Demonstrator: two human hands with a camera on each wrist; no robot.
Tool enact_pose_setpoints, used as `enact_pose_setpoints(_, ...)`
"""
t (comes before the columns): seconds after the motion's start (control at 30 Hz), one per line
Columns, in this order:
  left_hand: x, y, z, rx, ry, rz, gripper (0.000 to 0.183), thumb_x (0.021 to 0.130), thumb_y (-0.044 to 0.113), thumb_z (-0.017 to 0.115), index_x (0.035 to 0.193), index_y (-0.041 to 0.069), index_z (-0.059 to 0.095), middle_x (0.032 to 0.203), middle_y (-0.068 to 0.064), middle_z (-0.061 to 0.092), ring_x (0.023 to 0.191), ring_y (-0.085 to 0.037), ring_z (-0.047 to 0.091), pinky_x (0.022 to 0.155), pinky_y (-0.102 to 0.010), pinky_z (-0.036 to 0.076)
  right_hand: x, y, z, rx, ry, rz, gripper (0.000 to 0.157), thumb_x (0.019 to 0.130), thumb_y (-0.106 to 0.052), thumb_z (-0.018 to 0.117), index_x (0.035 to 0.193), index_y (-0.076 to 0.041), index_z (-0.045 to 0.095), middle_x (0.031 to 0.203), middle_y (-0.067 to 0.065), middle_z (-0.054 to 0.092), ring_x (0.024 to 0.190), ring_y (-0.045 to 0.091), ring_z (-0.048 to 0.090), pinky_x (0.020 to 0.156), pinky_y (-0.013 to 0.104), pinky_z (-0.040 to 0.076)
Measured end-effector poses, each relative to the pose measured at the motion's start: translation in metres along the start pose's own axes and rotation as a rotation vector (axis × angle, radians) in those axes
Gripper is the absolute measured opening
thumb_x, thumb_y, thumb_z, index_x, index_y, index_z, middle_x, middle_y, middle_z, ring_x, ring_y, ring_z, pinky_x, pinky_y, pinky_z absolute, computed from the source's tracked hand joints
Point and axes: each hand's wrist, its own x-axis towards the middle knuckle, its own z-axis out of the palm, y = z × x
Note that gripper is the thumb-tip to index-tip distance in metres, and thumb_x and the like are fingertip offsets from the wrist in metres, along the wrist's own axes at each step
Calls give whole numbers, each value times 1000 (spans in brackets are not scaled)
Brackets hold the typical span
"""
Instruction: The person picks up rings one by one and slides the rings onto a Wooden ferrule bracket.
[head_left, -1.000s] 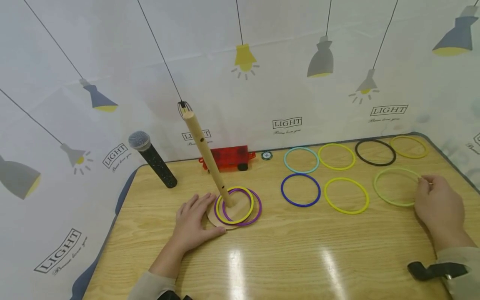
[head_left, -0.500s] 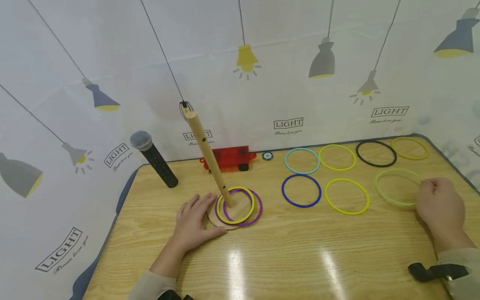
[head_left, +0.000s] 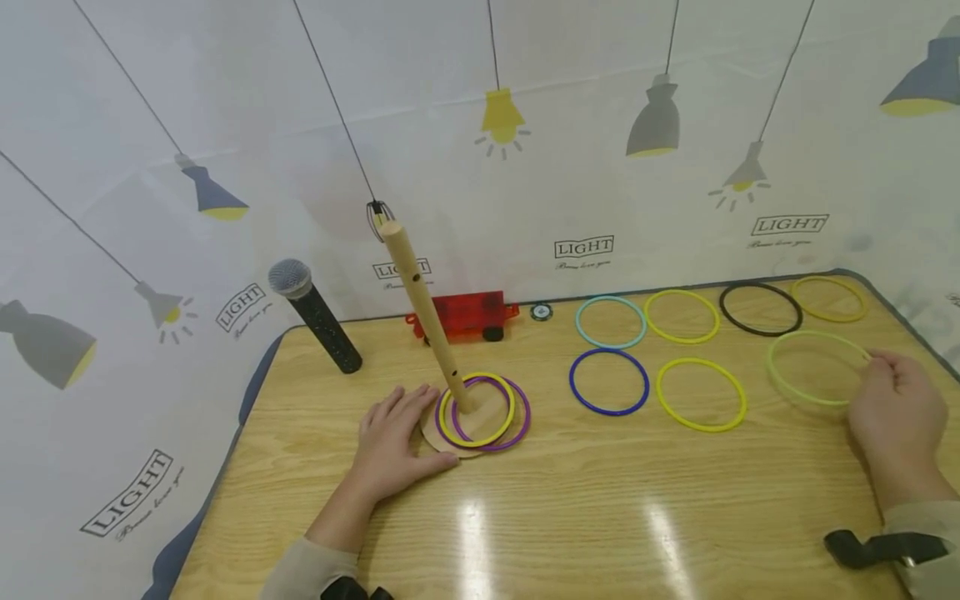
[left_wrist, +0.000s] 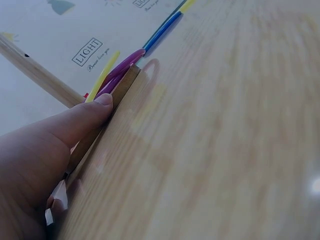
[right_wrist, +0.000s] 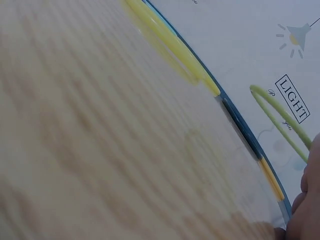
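My right hand (head_left: 897,406) pinches the edge of a pale green ring (head_left: 819,403) at the table's right. In the right wrist view that ring (right_wrist: 278,113) is tilted and raised off the tabletop. On the left, my left hand (head_left: 396,442) rests against the round wooden base (head_left: 486,410) of an upright wooden pole (head_left: 429,321). Its thumb (left_wrist: 82,117) lies along the base's edge in the left wrist view. Around the pole's foot lie a yellow ring (head_left: 513,408) and purple rings (head_left: 528,421), overlapping one another.
Lying flat at the right are a blue ring (head_left: 572,385), a turquoise ring (head_left: 577,321), a black ring (head_left: 723,308) and several yellowish rings (head_left: 744,408). A microphone (head_left: 324,325), a red toy cart (head_left: 474,315) and a small round disc (head_left: 541,312) stand near the back edge.
The pale green ring has come up off the table, tilted, in my right hand, which has shifted slightly rightward. My left hand stays at the base. The head view has moved a little.
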Motion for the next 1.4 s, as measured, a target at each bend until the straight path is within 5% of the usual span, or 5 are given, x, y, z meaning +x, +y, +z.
enact_pose_setpoints(0.13, 0, 0, 0, 1, -1, 3, 104, 78, 71, 83, 164, 23, 47, 169, -3, 40, 159, -42, 22, 121, -70, 9, 0, -1, 2, 70, -6, 31, 57, 112, -37, 29, 158, -17, 55, 158, 0, 54, 146, 19, 46, 122, 38, 34)
enact_pose_setpoints(0.33, 0, -1, 0, 5, -6, -3, 105, 78, 71, 83, 164, 24, 46, 170, -3, 40, 159, -41, 22, 121, -70, 9, -2, -6, 4, 239, -24, 14, 43, 112, -31, 40, 143, -22, 70, 100, -17, 65, 97, -3, 52, 88, 16, 38)
enact_pose_setpoints(0.6, 0, -1, -2, 8, -11, -14, 105, 78, 72, 83, 165, 25, 45, 170, -2, 39, 159, -40, 21, 122, -69, 8, -11, -20, 8, 402, -83, -46, 28, 113, -28, 45, 118, -34, 72, 77, -8, 59, 44, 9, 38, 38, 23, 32)
enact_pose_setpoints(0.9, 1, 0, -1, 4, -27, -13, 106, 79, 74, 81, 165, 25, 44, 171, -1, 38, 160, -40, 20, 122, -69, 7, -25, -51, 22, 579, -135, -159, 36, 112, -25, 51, 90, -5, 71, 60, -2, 55, 43, 12, 28, 42, 30, 21)
enact_pose_setpoints(1.4, 0, 4, -4, -11, -23, -9, 105, 78, 72, 83, 165, 25, 45, 170, -2, 39, 159, -42, 21, 121, -70, 8, -49, -104, 57, 521, -163, -423, 31, 115, -25, 45, 115, -13, 74, 68, -2, 51, 50, 15, 33, 49, 27, 30)
